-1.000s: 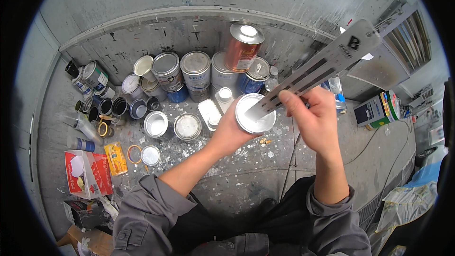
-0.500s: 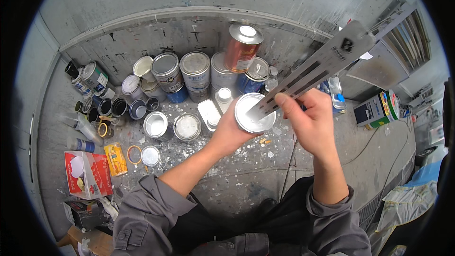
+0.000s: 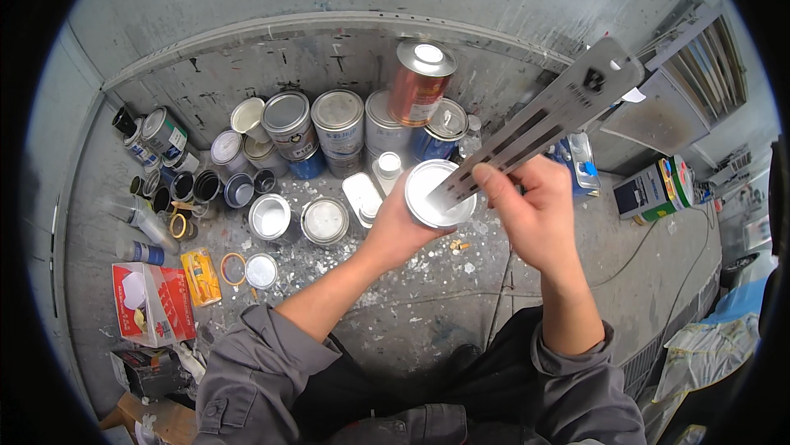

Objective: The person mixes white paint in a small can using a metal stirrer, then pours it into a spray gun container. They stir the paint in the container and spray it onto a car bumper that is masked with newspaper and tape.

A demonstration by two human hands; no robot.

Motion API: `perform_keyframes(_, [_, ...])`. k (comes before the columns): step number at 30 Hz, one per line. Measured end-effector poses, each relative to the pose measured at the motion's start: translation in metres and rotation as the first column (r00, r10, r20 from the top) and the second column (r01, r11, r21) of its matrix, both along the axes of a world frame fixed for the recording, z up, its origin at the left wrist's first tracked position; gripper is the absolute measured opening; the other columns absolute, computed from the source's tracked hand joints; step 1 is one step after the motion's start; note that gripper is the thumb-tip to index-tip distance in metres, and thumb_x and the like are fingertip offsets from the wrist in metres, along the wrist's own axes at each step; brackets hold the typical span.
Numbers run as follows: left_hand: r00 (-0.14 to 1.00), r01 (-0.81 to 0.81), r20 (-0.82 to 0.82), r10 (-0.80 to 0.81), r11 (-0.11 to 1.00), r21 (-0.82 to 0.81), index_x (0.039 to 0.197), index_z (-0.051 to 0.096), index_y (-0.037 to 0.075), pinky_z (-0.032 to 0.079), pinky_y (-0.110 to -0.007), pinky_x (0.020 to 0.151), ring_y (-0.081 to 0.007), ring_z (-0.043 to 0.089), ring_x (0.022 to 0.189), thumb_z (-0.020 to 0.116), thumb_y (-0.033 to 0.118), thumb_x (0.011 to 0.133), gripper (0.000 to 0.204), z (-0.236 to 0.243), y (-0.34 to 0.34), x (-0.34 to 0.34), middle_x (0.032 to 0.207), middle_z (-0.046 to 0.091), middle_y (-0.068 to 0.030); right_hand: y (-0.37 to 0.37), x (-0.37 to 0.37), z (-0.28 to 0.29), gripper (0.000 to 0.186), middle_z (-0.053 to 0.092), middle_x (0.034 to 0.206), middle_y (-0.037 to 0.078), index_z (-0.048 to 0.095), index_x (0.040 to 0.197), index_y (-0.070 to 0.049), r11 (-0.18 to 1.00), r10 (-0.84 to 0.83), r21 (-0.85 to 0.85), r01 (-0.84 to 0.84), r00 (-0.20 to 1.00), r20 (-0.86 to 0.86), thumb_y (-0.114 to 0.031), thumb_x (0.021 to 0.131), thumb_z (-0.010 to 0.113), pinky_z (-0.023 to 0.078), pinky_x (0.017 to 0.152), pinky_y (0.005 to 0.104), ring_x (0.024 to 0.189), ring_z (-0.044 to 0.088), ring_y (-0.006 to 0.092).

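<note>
My left hand (image 3: 397, 229) is wrapped round a paint cup (image 3: 414, 191) that holds white paint, tilted slightly toward me. Between the thumb and fingers of my right hand (image 3: 531, 206) is pinched a long metal mixing stick (image 3: 539, 120) with dark slots. Its lower end dips into the white paint; the broad upper end points up and to the right. Just beyond the cup stand a white bottle (image 3: 388, 167) and a white rectangular container (image 3: 362, 195). An open can with white inside (image 3: 271, 217) and a lidded round can (image 3: 325, 222) are on the floor to the left.
Several paint cans line the wall, with a red can (image 3: 423, 83) stacked on top. Dark cups (image 3: 207, 187), a red box (image 3: 154, 303) and a yellow packet (image 3: 201, 276) lie left. At right are a blue-capped tin (image 3: 581, 167), a green-edged can (image 3: 656, 190) and a cable (image 3: 634, 257).
The stick and my right hand have shifted very slightly left, still in the cup. The cup in my left hand has moved a touch left and up.
</note>
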State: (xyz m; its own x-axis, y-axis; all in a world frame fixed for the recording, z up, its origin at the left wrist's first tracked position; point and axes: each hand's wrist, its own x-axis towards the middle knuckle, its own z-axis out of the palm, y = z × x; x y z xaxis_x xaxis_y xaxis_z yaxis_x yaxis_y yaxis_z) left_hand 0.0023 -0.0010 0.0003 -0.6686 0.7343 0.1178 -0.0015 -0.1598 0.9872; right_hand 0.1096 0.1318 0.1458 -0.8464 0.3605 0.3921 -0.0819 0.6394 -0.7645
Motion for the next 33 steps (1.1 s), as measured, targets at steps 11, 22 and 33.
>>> perform_keyframes(11, [0.998, -0.030, -0.050, 0.028, 0.999, -0.043, 0.145, 0.049, 0.004, 0.051, -0.038, 0.108, -0.0237, 0.063, 0.128, 0.095, 0.014, 0.076, 0.083, 0.011, -0.002, 0.001, 0.137, 0.065, -0.0110, 0.004, -0.002, -0.011, 0.013, 0.069, 0.078, 0.014, 0.074, 0.101, 0.004, 0.998, -0.040, 0.052, 0.039, 0.999, 0.025, -0.004, 0.091, 0.073, 0.048, 0.059, 0.0317, 0.064, 0.063, 0.0165])
perform_keyframes(22, [0.996, -0.015, -0.088, 0.012, 0.999, -0.032, 0.144, 0.050, 0.004, 0.051, -0.038, 0.108, -0.0229, 0.063, 0.127, 0.094, 0.012, 0.076, 0.081, 0.019, -0.004, 0.004, 0.136, 0.065, -0.0099, 0.014, -0.005, -0.008, 0.013, 0.070, 0.077, 0.011, 0.073, 0.103, 0.004, 0.994, -0.107, 0.035, 0.106, 0.994, 0.010, -0.004, 0.093, 0.073, 0.048, 0.060, 0.0304, 0.066, 0.061, 0.0114])
perform_keyframes(33, [0.994, -0.068, -0.085, 0.065, 0.997, -0.040, 0.142, 0.053, 0.004, 0.051, -0.038, 0.108, -0.0232, 0.063, 0.126, 0.093, 0.010, 0.076, 0.077, 0.017, -0.003, 0.005, 0.133, 0.066, -0.0099, 0.013, 0.002, 0.002, 0.014, 0.072, 0.081, 0.006, 0.075, 0.104, 0.006, 0.977, -0.079, -0.202, 0.063, 0.994, -0.072, -0.006, 0.096, 0.074, 0.049, 0.062, 0.0267, 0.072, 0.066, 0.0092])
